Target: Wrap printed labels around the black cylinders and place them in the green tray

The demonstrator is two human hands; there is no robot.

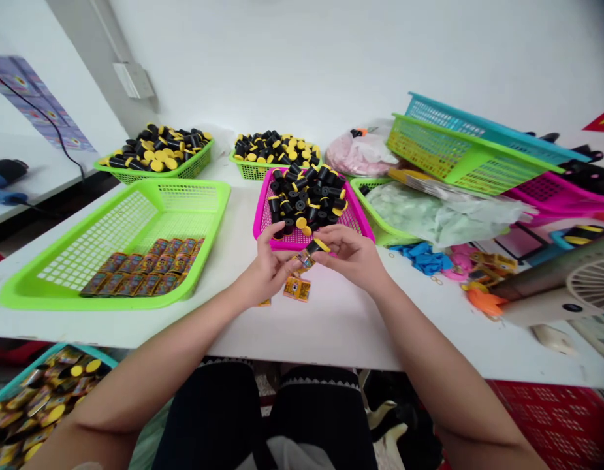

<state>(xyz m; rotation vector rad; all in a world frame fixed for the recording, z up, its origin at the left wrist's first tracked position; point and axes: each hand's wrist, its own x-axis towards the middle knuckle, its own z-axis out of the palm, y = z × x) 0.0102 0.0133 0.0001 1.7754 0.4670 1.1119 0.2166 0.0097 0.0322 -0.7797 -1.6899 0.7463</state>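
Observation:
Between my hands, above the white table, is a small black cylinder with a yellow end. A printed orange sleeve sits at its lower end; how far it goes round the cylinder I cannot tell. My left hand pinches the sleeve, while my right hand grips the cylinder near the yellow end. Below them a flat printed sleeve lies on the table, with part of another beside my left wrist. Just beyond my fingers stands a pink basket heaped with black-and-yellow cylinders.
A large green basket at left holds rows of sleeved cylinders. Two green baskets of cylinders stand behind. Stacked baskets, plastic bags, balloon-like pieces and a fan occupy the right. A blue basket sits lower left.

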